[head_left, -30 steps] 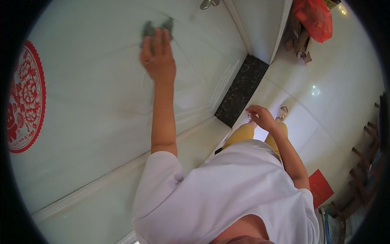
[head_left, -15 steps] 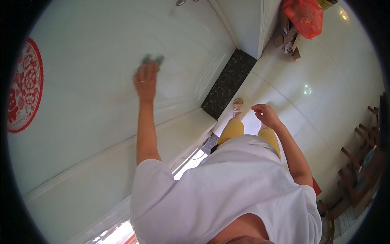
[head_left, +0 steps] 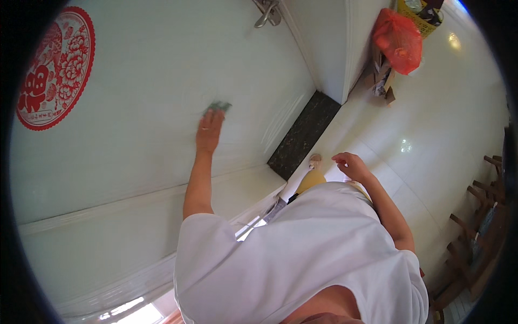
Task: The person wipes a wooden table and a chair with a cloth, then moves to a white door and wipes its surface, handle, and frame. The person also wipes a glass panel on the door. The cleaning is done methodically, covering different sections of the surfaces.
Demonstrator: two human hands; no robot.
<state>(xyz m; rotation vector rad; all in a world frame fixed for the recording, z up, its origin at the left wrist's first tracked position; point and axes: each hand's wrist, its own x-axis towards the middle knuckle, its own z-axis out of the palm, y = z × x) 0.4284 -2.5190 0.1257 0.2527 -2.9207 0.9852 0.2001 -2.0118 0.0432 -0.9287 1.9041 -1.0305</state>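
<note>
My left hand [head_left: 209, 132] reaches forward to a pale door [head_left: 135, 81] and holds a grey-green cloth [head_left: 220, 106] against its surface. The cloth pokes out past my fingertips; much of it is hidden under the hand, and it looks slightly blurred. Beside my waist, my right hand [head_left: 352, 165] hangs in the air, fingers loosely bent and a little apart, with nothing visible in it. A round red paper-cut decoration [head_left: 56, 67] is stuck to the door at the left. Near the door's far edge sits a metal handle [head_left: 265, 15].
A dark stone threshold [head_left: 305, 135] lies at the door's foot, next to a white frame [head_left: 345, 48]. A red plastic bag [head_left: 398, 40], cardboard pieces [head_left: 380, 81] and a yellow basket [head_left: 423, 19] stand on the tiled floor. Wooden furniture legs [head_left: 475, 216] are at the right.
My left hand and the cloth sit further right and lower in the picture. The view has shifted, bringing more of the door handle and red decoration into sight. My right hand stays bent near my waist.
</note>
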